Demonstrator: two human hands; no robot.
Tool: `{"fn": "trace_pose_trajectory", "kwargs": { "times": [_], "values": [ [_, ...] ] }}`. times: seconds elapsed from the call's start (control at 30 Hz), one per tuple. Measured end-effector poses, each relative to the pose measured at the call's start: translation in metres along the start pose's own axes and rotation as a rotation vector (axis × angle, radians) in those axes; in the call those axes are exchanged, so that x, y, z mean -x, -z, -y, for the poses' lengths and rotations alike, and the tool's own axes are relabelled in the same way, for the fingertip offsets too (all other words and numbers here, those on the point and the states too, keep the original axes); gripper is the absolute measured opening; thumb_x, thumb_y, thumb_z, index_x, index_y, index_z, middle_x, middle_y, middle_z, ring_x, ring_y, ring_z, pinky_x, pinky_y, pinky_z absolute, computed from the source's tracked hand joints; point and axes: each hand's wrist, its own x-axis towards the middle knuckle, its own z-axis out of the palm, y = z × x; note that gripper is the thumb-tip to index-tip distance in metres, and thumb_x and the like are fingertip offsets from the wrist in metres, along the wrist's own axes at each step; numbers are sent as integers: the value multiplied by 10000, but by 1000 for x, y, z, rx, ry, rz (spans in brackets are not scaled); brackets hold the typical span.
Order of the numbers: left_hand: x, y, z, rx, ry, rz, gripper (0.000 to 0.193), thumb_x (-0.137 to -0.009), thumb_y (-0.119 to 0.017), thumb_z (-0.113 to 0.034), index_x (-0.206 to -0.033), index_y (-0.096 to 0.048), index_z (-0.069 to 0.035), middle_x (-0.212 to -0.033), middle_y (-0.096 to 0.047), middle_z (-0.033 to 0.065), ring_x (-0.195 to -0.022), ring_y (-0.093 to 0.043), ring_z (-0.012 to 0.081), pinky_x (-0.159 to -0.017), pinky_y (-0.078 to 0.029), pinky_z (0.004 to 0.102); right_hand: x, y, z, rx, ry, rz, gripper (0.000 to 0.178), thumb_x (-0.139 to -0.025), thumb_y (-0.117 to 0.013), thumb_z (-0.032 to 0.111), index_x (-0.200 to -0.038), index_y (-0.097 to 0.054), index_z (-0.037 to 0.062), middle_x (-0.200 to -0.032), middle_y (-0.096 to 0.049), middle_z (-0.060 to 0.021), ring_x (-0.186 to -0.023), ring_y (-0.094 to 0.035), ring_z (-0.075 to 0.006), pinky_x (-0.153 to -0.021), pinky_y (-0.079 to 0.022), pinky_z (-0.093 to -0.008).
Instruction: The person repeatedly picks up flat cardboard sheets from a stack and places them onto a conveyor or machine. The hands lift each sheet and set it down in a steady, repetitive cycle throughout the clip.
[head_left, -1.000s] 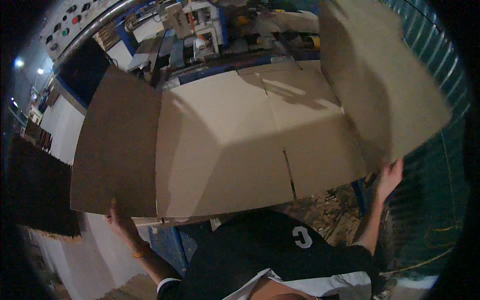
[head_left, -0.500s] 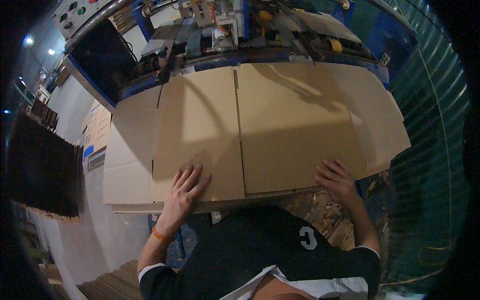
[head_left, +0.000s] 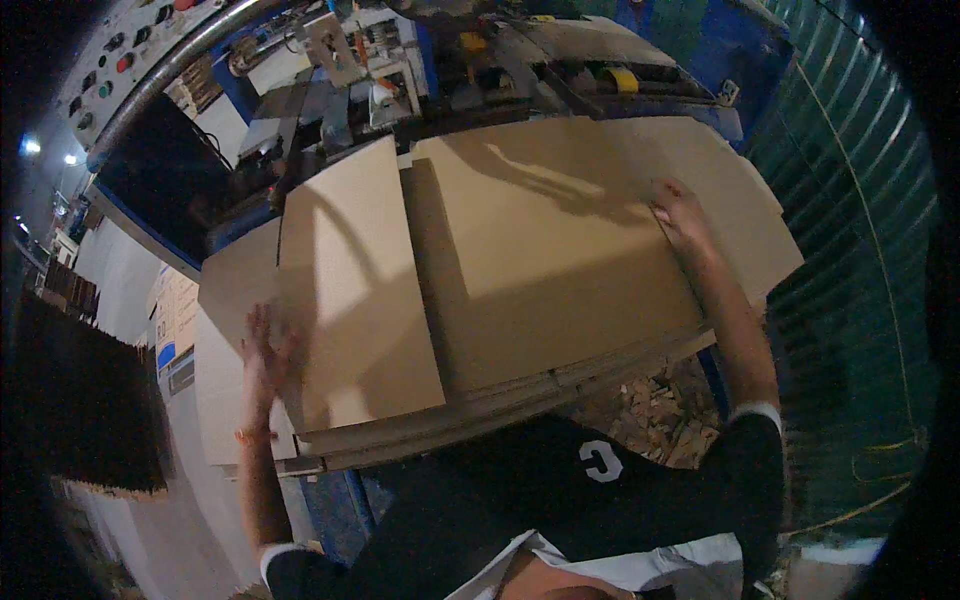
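Folded cardboard sheet between two hands

The left hand, blurred, has a wide grip, its fingers spread at the outer side of the narrow flap. The right hand has its fingers curled at the outer edge of the wide flap; whether its grip pinches the board, I cannot tell. The sheet lies on a stack of cardboard in front of the person. The narrow flap's inner edge stands raised, throwing a dark shadow onto the board beside it. Beyond the stack is a machine with a blue frame; cardboard scraps lie below, and a green corrugated wall rises at the right.
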Motion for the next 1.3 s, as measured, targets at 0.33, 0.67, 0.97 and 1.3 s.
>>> {"fn": "trace_pose_trajectory", "kwargs": {
  "times": [0.33,0.67,0.97,1.3],
  "values": [
    [-52,-52,38,69,-4,-51,618,-855,-552,-361,-1329,-385,-1,-1397,-363,157,-1321,-298,268,-1051,-174,454,-91,-39,15,150,-193,124,433,-913,-455,353,-1102,-582,-15,-1003,-617,-97,-804,-576,-190,-726,-460,-320],
    [-46,-44,26,-24,-135,-145,567,-856,-548,-325,-1311,-416,-13,-1374,-400,145,-1294,-346,262,-1046,-195,462,-101,-57,-43,1134,466,-172,304,-926,-383,245,-1047,-594,63,-1076,-608,-150,-948,-570,-343,-810,-452,-397],
    [-26,-11,-36,-338,64,-43,673,-845,-565,-361,-1370,-313,-22,-1434,-277,177,-1328,-242,352,-1086,-136,475,-24,-64,32,1176,312,82,446,-923,-386,325,-1282,-444,66,-1195,-516,-219,-1081,-495,-378,-918,-386,-447],
    [74,19,-98,-234,-474,127,852,-702,-658,-494,-1364,-340,-62,-1397,-348,161,-1312,-292,342,-1064,-237,483,171,15,13,980,531,427,872,-620,-710,465,-1351,-390,113,-1471,-223,-125,-1358,-156,-363,-1092,-132,-502]
  ]
}}
